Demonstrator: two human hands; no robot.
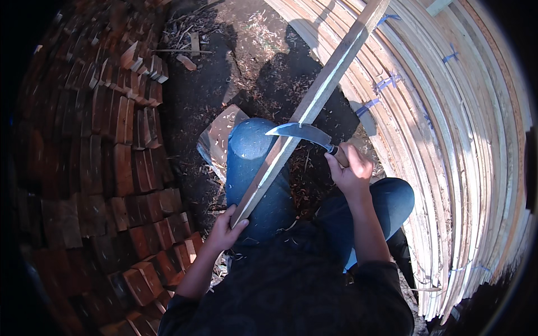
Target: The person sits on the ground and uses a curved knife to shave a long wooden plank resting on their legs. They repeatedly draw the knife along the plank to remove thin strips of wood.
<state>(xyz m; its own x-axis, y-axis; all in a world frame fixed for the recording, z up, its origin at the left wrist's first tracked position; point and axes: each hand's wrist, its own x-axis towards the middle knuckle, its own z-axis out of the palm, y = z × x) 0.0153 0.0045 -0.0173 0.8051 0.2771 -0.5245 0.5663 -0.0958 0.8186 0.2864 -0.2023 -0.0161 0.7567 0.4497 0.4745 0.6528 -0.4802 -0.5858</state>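
A long wooden strip runs slantwise from my lap to the upper right, with a pale streak along its length. My left hand grips its near end, thumb on top. In my right hand is the handle of a sickle with a curved metal blade. The blade lies across the strip around its middle, its tip pointing left, over my left knee. My left leg in blue jeans is beneath the strip.
Stacked reddish-brown wooden blocks line the left side. On the right lie long pale wooden strips in bundles tied with blue bands. A flat board rests by my left knee. Wood shavings litter the dark ground.
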